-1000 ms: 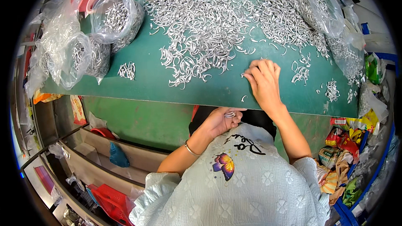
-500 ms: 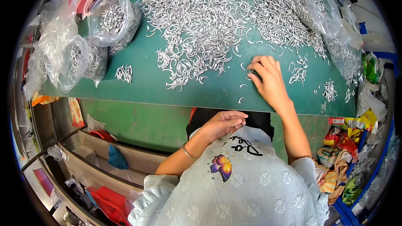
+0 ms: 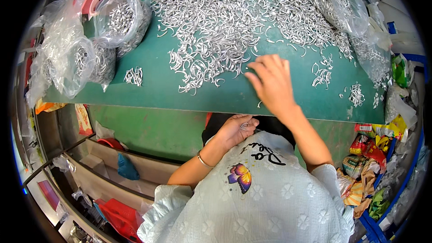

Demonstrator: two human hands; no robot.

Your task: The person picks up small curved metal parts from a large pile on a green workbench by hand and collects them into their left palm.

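Observation:
Small curved silver metal pieces lie in a wide heap on the green table. My left hand is just below the table's front edge, palm up, its fingers curled round a few of these curved metal pieces. Over the table, at the heap's near edge, my right hand reaches left with thumb and forefinger apart. Nothing shows held in it. One loose piece lies by its wrist, near the edge.
Small separate clusters sit at the left, to the right and at the far right. Clear plastic bags of pieces stand on the left, another bag on the right. A shelf frame with a red basket is below left.
My right hand has moved left toward the heap. Loose pieces that lay near its fingers are gone from the table, and curved pieces now show in my left hand, which has curled.

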